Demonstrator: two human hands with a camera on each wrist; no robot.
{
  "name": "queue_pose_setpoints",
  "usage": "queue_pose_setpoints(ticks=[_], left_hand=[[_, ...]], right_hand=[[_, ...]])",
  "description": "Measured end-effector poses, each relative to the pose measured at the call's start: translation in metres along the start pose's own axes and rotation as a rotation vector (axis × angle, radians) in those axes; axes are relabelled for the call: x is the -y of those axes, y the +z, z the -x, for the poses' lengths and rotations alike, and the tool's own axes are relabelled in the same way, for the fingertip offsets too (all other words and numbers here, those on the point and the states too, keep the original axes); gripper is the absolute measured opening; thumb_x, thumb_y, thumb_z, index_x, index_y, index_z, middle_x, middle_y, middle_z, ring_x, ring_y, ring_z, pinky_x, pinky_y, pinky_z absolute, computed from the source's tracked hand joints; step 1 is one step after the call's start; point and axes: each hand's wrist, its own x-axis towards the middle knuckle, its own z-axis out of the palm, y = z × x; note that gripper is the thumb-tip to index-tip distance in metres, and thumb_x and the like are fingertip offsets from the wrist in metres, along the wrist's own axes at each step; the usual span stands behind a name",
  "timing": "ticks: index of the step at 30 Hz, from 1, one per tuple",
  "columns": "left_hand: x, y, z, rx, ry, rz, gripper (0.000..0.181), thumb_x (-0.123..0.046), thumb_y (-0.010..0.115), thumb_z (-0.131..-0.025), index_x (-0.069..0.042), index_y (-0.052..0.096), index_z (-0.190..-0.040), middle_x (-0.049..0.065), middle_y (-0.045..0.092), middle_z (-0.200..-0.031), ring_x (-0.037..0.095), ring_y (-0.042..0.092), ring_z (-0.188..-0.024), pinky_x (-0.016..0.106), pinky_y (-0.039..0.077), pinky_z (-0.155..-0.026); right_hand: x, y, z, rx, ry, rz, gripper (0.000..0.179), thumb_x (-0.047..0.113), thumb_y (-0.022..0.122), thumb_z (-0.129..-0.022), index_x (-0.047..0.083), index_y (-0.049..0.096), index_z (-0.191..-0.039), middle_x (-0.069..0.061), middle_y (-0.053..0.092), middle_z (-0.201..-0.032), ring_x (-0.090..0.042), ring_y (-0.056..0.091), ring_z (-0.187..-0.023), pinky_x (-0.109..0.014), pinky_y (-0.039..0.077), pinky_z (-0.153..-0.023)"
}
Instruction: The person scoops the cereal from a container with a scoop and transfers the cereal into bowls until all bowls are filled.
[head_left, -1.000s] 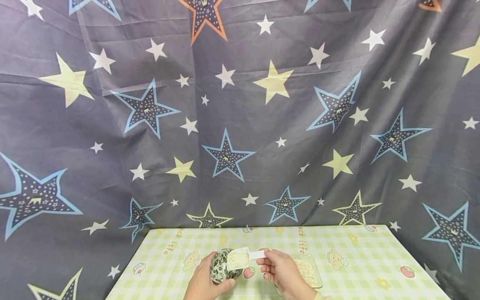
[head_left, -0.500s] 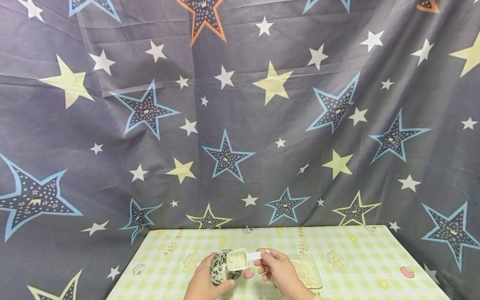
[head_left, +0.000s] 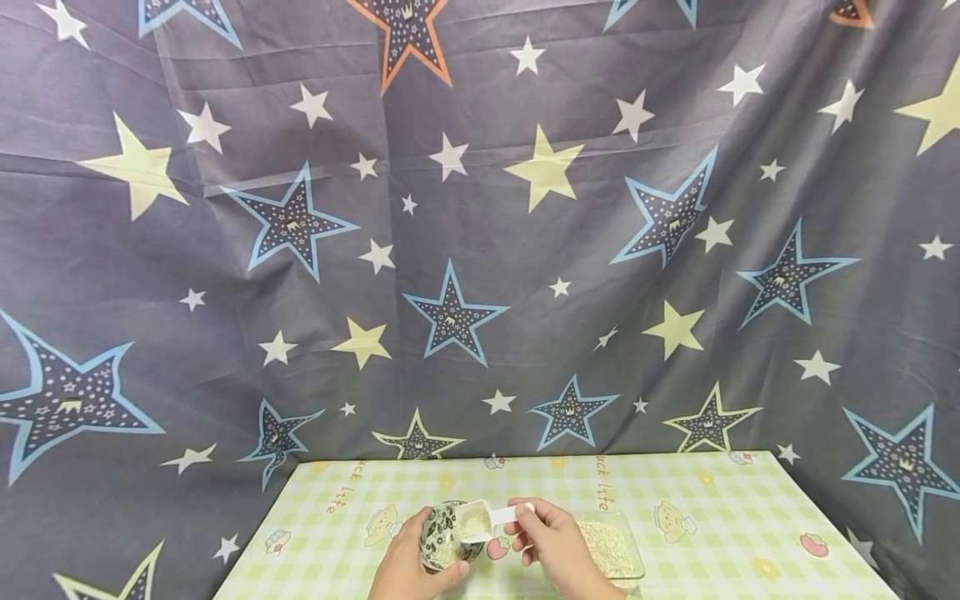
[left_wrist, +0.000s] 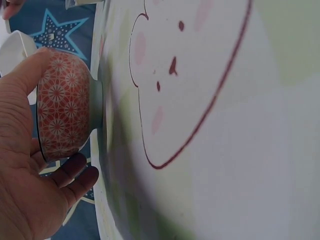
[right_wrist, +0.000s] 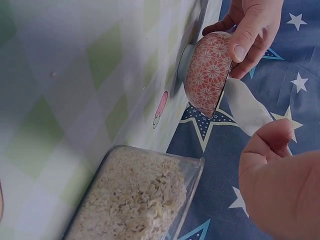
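Note:
A small bowl point(head_left: 437, 533), dark leaf pattern inside and red flowers outside, stands on the table at the front. My left hand point(head_left: 408, 560) holds its left side, thumb near the rim and fingers around the far side. Between thumb and fingers, my right hand point(head_left: 557, 546) grips the handle of a white measuring scoop point(head_left: 487, 512). That scoop tilts over the bowl's right rim with some pale oats in it, and more flakes show at the bottom of the bowl. In the right wrist view, the scoop point(right_wrist: 245, 106) dips at the bowl's rim.
Partly behind my right forearm, a clear rectangular container point(head_left: 639, 560) of oats stands on the table. A green checked cloth point(head_left: 720, 517) with cartoon prints covers the table. At its far edge hangs a grey star-patterned curtain point(head_left: 525, 350).
The scoop has tilted over the bowl and its oats have dwindled, while flakes now show in the bowl. My right hand has shifted slightly right; the left hand keeps its place.

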Motion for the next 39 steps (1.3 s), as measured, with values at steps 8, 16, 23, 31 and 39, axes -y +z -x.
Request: queue_pose_setpoints(ticks=[8,16,23,31,39], left_hand=[[-0.001,0.000,0.001,-0.008,-0.003,0.001,0.107,-0.060,0.089,-0.080,0.002,0.047,-0.156,0.029,0.054,-0.154,0.055,0.056,-0.137,0.070,0.053,-0.105],[0.001,0.002,0.001,-0.021,0.017,-0.017,0.106,-0.060,0.089,-0.080,0.002,0.047,-0.155,0.029,0.055,-0.153,0.054,0.058,-0.135,0.069,0.054,-0.104],[0.003,0.003,0.001,-0.028,0.048,-0.016,0.107,-0.062,0.088,-0.080,0.004,0.048,-0.155,0.030,0.056,-0.153,0.054,0.059,-0.134,0.069,0.055,-0.103],[0.005,0.003,-0.001,-0.010,0.052,0.000,0.108,-0.063,0.086,-0.082,0.005,0.046,-0.155,0.031,0.054,-0.154,0.055,0.058,-0.134,0.069,0.056,-0.102],[0.004,0.003,0.001,-0.018,0.061,-0.004,0.108,-0.063,0.086,-0.081,0.005,0.047,-0.155,0.031,0.055,-0.153,0.056,0.059,-0.133,0.070,0.055,-0.102]], right_hand=[[0.001,0.002,0.003,0.006,-0.083,0.123,0.039,0.025,0.060,-0.111,-0.004,0.067,-0.135,-0.012,0.077,-0.097,-0.009,0.066,-0.073,-0.022,0.057,-0.060],[-0.002,0.003,0.006,0.076,-0.199,0.319,0.038,0.032,0.056,-0.113,0.005,0.069,-0.136,-0.010,0.076,-0.100,-0.005,0.067,-0.078,-0.022,0.057,-0.062],[-0.008,0.004,0.007,0.090,-0.579,0.705,0.030,0.026,0.056,-0.113,0.010,0.073,-0.132,-0.003,0.080,-0.104,-0.009,0.075,-0.090,-0.025,0.062,-0.074],[-0.024,0.006,0.004,0.013,-1.019,1.029,0.026,0.017,0.075,-0.100,0.018,0.073,-0.126,0.008,0.075,-0.103,-0.006,0.072,-0.088,-0.016,0.058,-0.075],[-0.020,0.008,0.010,0.024,-0.913,0.959,0.022,0.019,0.070,-0.104,0.017,0.074,-0.126,0.004,0.078,-0.107,-0.008,0.073,-0.090,-0.020,0.060,-0.075]])
